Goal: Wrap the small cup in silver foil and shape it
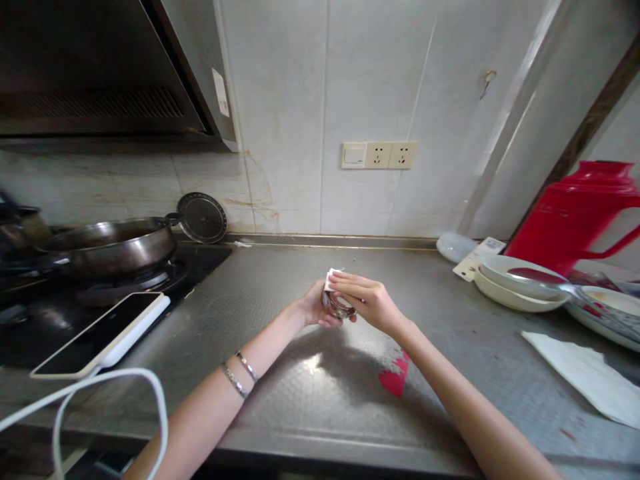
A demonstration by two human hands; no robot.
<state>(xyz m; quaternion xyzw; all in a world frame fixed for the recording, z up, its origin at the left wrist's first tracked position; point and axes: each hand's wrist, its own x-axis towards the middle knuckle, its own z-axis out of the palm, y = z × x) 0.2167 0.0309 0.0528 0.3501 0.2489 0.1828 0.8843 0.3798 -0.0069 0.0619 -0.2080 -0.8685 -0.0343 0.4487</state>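
Note:
My left hand (314,305) is wrapped round a small shiny round container (336,307), dark with glassy or metallic glints; its exact kind is hard to make out. Over its upper side my right hand (369,299) presses a folded white tissue (329,279), fingers together and pointing left. Both hands are raised a little above the steel counter (280,427), near its middle. Much of the container lies hidden behind the fingers. A red patch (396,377) shows on the counter under my right forearm.
A steel pan (115,247) stands on the black stove at left, with a phone (100,337) and white cable (160,400) in front. Stacked bowls (520,293), a red thermos (570,213) and a white paper sheet (585,377) are at right. Wall sockets (379,155) face me.

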